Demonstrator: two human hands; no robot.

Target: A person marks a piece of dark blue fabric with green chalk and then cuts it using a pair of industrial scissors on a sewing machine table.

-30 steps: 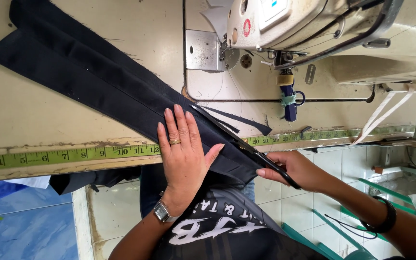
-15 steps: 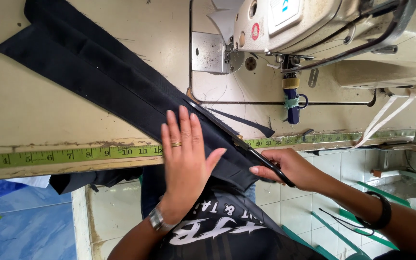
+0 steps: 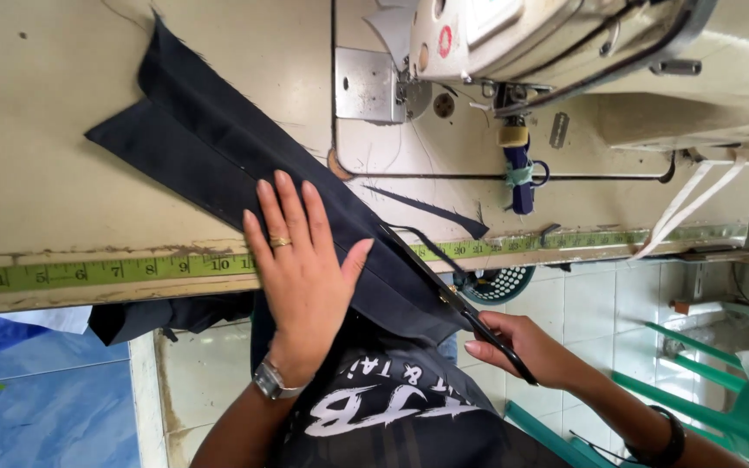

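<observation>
Two hands (image 3: 305,260), one dark cloth (image 3: 218,156), one scissors (image 3: 452,303), one sewing machine (image 3: 548,43), one tape measure (image 3: 97,273).

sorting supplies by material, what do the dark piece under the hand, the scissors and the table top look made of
Dark fabric: woven cloth, matte navy-black, with frayed threads at its far edge. Scissors in the right hand: probably metal blades with dark handles, thin and rigid. Table top: likely laminate over board, smooth beige, worn at the front edge.
</observation>
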